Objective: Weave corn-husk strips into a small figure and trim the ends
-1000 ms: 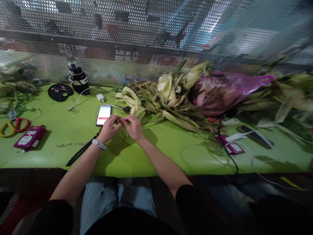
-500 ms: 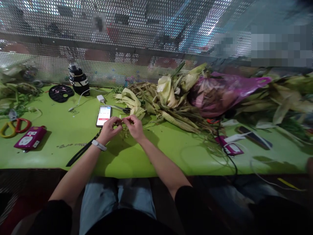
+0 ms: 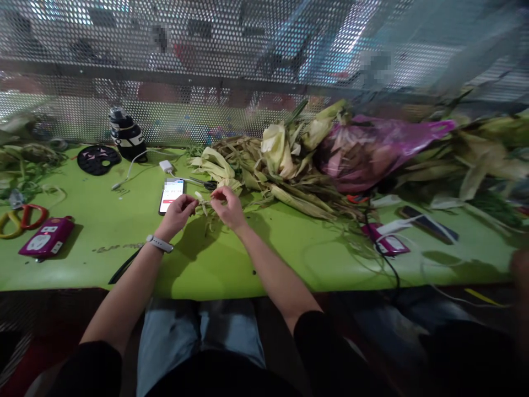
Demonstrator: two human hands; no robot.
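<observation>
My left hand (image 3: 178, 214), with a pale band on its wrist, is closed in a pinch just below a phone (image 3: 172, 193) with a lit screen. Facing it, my right hand (image 3: 228, 208) pinches too, thumb against fingers. A thin pale strip of plant, perhaps corn husk (image 3: 201, 197), shows in the gap at my left fingertips. What sits between my right fingertips is too small to make out. Thin green scraps (image 3: 210, 223) lie on the green tabletop (image 3: 231, 264) below. Behind my right hand spreads a heap of corn husks (image 3: 248, 165).
A dark bottle (image 3: 128, 135) and black pad (image 3: 98, 160) stand back left. Scissors (image 3: 31, 216) and a purple socket box (image 3: 47, 237) lie left. To the right are a pink plastic bag (image 3: 363, 154), another purple box (image 3: 386, 240), a dark phone (image 3: 427, 224) and cables.
My hands have moved apart from nearly touching fingertips, so the pale strip shows more between them. The whole view has shifted slightly.
</observation>
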